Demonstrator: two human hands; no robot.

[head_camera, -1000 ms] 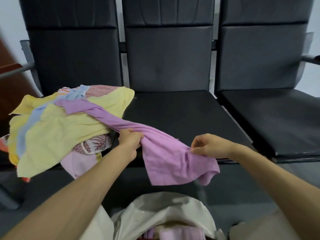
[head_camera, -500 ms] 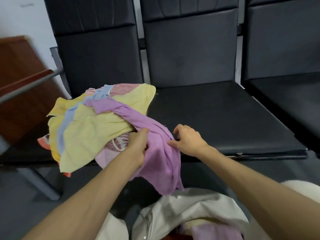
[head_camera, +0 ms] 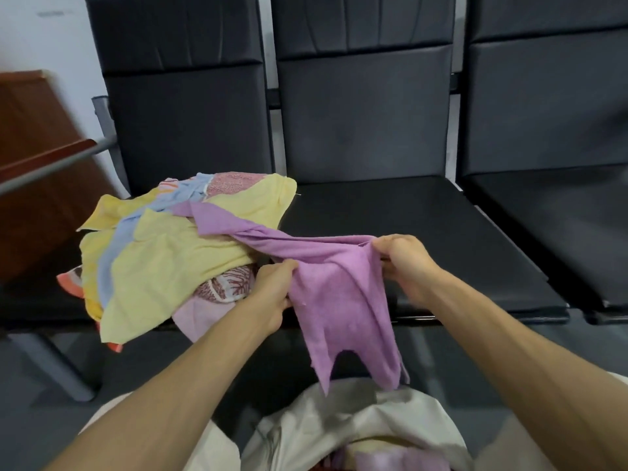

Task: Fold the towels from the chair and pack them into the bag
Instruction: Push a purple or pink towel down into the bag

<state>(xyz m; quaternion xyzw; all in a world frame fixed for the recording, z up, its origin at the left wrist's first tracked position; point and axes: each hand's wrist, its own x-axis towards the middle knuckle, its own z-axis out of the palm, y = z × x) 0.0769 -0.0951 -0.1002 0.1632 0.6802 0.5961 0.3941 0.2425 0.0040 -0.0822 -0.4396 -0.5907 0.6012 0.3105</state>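
A purple towel (head_camera: 339,294) hangs between my hands over the front edge of the middle black chair (head_camera: 401,232). My left hand (head_camera: 275,290) pinches its left edge and my right hand (head_camera: 404,263) grips its upper right edge. One twisted end of the towel still trails onto the pile of yellow, blue and patterned towels (head_camera: 163,256) on the left chair. Below, a whitish bag (head_camera: 356,426) gapes open, with purple cloth inside it.
A third black chair (head_camera: 560,215) stands to the right. A brown wooden panel and a grey armrest bar (head_camera: 44,171) lie to the left. The floor under the chairs is dark grey, with a chair leg (head_camera: 54,365) at lower left.
My hands, close together half a second ago, have spread apart and lifted the purple towel. More of it hangs free over the bag. The view has shifted slightly.
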